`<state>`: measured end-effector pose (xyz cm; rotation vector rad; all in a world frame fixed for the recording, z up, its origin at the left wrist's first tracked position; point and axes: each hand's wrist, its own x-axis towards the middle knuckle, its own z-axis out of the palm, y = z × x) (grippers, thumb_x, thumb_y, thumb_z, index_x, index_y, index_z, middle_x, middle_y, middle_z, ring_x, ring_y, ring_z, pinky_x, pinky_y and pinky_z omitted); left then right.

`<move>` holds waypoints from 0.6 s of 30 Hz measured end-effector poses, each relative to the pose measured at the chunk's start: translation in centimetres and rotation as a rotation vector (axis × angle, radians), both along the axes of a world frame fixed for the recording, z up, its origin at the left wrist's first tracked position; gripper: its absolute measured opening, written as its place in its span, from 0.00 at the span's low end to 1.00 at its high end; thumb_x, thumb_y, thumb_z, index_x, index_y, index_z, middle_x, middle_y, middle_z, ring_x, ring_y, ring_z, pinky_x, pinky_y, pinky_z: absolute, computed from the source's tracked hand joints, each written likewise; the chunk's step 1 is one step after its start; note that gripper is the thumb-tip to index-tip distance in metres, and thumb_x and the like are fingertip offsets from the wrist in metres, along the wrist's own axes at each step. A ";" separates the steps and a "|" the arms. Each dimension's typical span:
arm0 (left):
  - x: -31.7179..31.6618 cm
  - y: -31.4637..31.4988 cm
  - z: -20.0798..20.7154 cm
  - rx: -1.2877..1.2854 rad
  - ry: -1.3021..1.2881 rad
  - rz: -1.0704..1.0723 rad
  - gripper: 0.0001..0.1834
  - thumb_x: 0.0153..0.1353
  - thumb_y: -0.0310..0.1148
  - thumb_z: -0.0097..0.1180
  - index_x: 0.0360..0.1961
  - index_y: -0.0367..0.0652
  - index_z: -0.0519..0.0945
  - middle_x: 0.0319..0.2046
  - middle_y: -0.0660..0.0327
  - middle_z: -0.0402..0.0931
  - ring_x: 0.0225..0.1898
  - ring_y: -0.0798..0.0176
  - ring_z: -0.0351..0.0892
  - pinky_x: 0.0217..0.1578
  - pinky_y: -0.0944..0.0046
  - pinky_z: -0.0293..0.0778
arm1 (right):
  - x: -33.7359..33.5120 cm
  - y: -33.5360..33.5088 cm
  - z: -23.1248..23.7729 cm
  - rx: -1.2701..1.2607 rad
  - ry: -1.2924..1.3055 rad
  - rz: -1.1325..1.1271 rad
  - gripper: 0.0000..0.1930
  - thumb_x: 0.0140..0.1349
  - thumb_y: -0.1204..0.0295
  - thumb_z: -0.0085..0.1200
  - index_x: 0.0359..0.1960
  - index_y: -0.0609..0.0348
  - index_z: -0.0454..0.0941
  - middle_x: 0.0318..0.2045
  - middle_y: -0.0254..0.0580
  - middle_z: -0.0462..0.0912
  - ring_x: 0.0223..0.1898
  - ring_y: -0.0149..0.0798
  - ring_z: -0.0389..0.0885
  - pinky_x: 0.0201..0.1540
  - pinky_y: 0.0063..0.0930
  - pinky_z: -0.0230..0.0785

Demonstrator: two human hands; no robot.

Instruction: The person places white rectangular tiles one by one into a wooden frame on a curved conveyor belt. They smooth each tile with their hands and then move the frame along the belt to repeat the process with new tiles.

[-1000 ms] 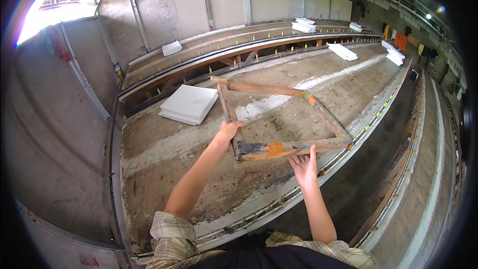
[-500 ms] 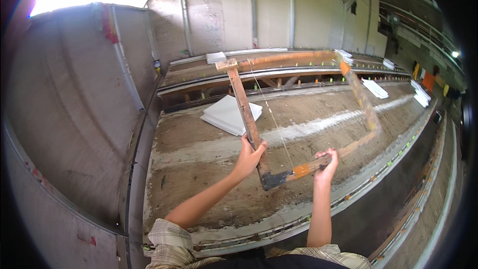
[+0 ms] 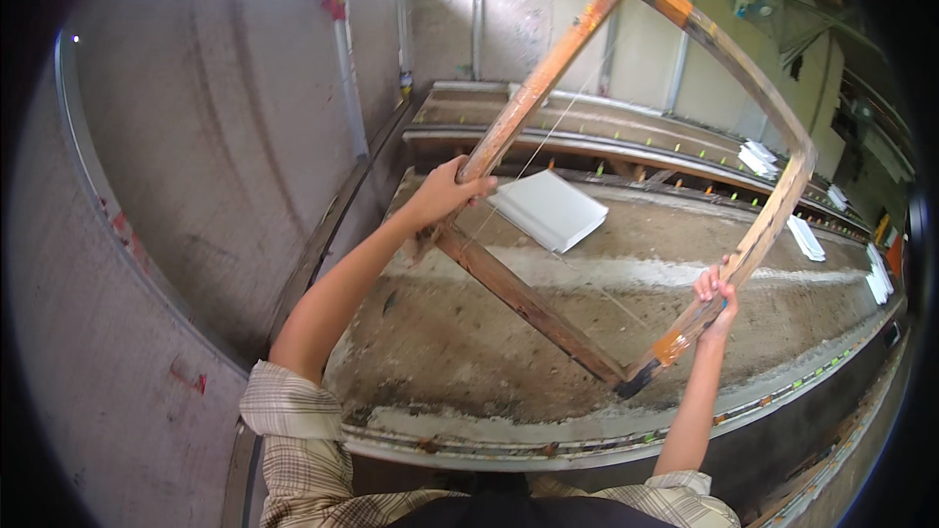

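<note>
A worn four-sided wooden frame [image 3: 533, 298] is held up, tilted, above a long stained table [image 3: 469, 362]. Orange and dark patches mark its bars and corners, and a thin string crosses its open middle. My left hand [image 3: 452, 194] is closed around the orange-stained bar near the frame's left corner. On the right side, my right hand [image 3: 717, 301] grips the lower right bar, above its dark-wrapped bottom corner. Beyond my left hand, a stack of white sheets [image 3: 553, 207] lies on the table, seen through the frame.
A grey wall panel [image 3: 196, 137] stands close on the left. Behind, a second long table [image 3: 587, 122] carries more white sheets [image 3: 758, 158]. Further white stacks [image 3: 806, 239] lie to the right. A rail with small coloured clips [image 3: 782, 393] runs along the near table edge.
The frame has been turned and raised. My left hand has shifted up and left onto another bar, and my right hand has moved right with its bar. The view has swung left.
</note>
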<state>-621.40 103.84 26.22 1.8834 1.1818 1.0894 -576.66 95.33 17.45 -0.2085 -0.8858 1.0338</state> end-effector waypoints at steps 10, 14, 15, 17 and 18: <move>-14.0 -12.2 -11.5 -0.044 0.042 0.467 0.39 0.47 0.37 0.56 0.56 0.22 0.59 0.49 0.37 0.68 0.51 0.48 0.70 0.51 0.61 0.65 | -13.4 8.0 -2.3 -0.368 -0.590 -0.013 0.27 0.52 0.61 0.54 0.50 0.67 0.68 0.25 0.35 0.71 0.22 0.28 0.69 0.25 0.23 0.61; -19.0 -14.3 -16.6 -0.108 0.098 0.577 0.41 0.45 0.39 0.56 0.56 0.20 0.59 0.53 0.33 0.64 0.56 0.42 0.66 0.56 0.58 0.61 | -19.3 9.7 -6.9 -0.517 -0.732 0.080 0.22 0.52 0.62 0.53 0.44 0.64 0.70 0.22 0.34 0.70 0.20 0.30 0.68 0.26 0.23 0.62; -19.8 -15.3 -17.7 -0.150 0.132 0.602 0.41 0.44 0.39 0.56 0.56 0.20 0.59 0.53 0.33 0.64 0.56 0.41 0.66 0.57 0.58 0.61 | -20.8 9.5 -8.2 -0.549 -0.774 0.083 0.20 0.51 0.62 0.53 0.42 0.63 0.70 0.22 0.34 0.71 0.21 0.30 0.69 0.27 0.24 0.62; -21.2 -16.0 -19.5 -0.182 0.140 0.624 0.40 0.44 0.40 0.57 0.54 0.19 0.61 0.52 0.33 0.66 0.55 0.41 0.67 0.55 0.57 0.62 | -22.5 9.8 -9.5 -0.594 -0.909 0.051 0.18 0.51 0.62 0.53 0.39 0.62 0.71 0.23 0.34 0.71 0.23 0.30 0.69 0.28 0.25 0.62; -21.5 -16.2 -20.1 -0.216 0.137 0.607 0.39 0.44 0.39 0.56 0.53 0.20 0.62 0.51 0.34 0.66 0.54 0.41 0.68 0.55 0.57 0.63 | -22.7 9.6 -9.8 -0.614 -0.997 0.016 0.17 0.51 0.62 0.53 0.37 0.61 0.71 0.23 0.35 0.71 0.24 0.31 0.70 0.29 0.27 0.62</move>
